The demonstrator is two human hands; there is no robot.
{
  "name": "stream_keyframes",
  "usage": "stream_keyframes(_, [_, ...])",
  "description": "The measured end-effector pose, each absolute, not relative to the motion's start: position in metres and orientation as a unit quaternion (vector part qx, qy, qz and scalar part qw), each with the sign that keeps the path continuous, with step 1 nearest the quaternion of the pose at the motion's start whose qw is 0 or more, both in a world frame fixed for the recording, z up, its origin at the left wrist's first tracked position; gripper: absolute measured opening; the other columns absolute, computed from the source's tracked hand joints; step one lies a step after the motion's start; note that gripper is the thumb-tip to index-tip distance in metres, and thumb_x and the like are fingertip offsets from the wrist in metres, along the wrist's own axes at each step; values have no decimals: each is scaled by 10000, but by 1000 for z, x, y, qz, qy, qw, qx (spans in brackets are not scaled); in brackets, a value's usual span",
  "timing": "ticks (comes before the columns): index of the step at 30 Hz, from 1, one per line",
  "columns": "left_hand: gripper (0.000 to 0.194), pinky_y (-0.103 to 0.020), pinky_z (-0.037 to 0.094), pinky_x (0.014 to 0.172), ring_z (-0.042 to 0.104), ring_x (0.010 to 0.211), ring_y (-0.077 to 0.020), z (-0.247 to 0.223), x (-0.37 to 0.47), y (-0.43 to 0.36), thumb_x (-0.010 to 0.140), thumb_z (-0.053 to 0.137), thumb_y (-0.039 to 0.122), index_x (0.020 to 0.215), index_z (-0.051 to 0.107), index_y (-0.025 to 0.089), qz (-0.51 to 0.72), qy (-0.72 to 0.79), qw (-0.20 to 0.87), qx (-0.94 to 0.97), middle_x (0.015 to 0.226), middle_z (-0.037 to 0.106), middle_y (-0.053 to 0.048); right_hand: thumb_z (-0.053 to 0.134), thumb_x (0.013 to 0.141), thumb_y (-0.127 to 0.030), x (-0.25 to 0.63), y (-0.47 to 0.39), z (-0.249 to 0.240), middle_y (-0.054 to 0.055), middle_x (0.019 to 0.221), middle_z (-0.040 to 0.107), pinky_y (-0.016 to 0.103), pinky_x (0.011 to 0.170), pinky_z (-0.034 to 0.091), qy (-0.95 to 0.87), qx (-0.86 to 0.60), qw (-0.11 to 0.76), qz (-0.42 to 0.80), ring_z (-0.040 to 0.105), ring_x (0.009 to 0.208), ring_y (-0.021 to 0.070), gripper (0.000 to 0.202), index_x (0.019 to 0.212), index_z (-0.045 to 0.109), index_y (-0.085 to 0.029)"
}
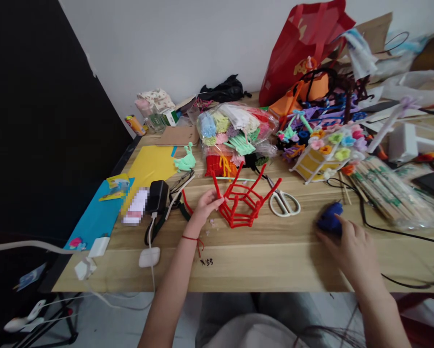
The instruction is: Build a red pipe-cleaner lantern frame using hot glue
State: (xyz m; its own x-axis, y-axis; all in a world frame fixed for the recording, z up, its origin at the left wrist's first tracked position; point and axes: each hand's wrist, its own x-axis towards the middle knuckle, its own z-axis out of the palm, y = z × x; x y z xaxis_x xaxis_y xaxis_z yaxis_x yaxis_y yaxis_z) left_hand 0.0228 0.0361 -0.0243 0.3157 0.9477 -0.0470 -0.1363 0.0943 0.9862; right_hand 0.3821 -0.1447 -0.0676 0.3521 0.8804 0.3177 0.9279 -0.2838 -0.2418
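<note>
Red pipe-cleaner frame [244, 203]: left hand [206, 205] pinches its near edge. Right of it, right hand [353, 246] grasps a blue object [329, 217], partly hidden, unidentifiable.

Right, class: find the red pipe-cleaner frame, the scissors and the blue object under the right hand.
red pipe-cleaner frame [244, 200], head view, on its middle bars.
scissors [284, 203], head view, on the white handle loops.
blue object [329, 217], head view, on its exposed top beside the right hand's fingers.
</note>
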Motion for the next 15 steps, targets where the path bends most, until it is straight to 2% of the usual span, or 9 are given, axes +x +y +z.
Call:
stream_keyframes(3, [270, -204, 390, 563, 542, 617, -89, -20, 22, 32, 711, 730, 283, 929, 635, 156, 391, 371, 654, 531, 831, 715, -43, 445, 819, -603, 385, -135, -64, 195, 993, 608, 570, 888, 399, -551, -801, 224, -77, 569, 1007, 414, 615, 1226, 477, -144])
stream_keyframes(7, [298, -208, 397, 568, 534, 641, -87, -21, 23, 33, 729, 722, 278, 991, 678, 142, 391, 344, 662, 539, 911, 713, -75, 550, 777, -600, 379, -127, -48, 160, 986, 623, 573, 874, 410, -512, -802, 301, -58, 593, 946, 371, 618, 1206, 504, -158])
stream_keyframes(9, [362, -214, 416, 592, 542, 657, -91, -22, 23, 33, 714, 742, 268, 1048, 685, 142, 394, 338, 660, 543, 921, 709, -76, 646, 730, -540, 369, -125, -39, 140, 1053, 613, 543, 853, 441, -472, -787, 395, -30, 600, 949, 338, 651, 1253, 490, -186])
stream_keyframes(12, [472, -247, 470, 711, 603, 757, -121, -21, 24, 32, 704, 760, 234, 1159, 652, 171, 376, 317, 665, 562, 927, 705, -64, 722, 687, -440, 344, -121, -24, 105, 1149, 589, 481, 825, 480, -402, -703, 585, 37, 608, 997, 295, 706, 1307, 444, -251])
stream_keyframes(15, [463, -290, 493, 776, 640, 804, -153, -23, 24, 31, 735, 741, 255, 1178, 641, 169, 359, 315, 654, 587, 879, 705, -62, 673, 730, -430, 314, -111, -9, 70, 1083, 632, 389, 643, 510, -352, -588, 719, 117, 661, 853, 259, 567, 1247, 483, -297])
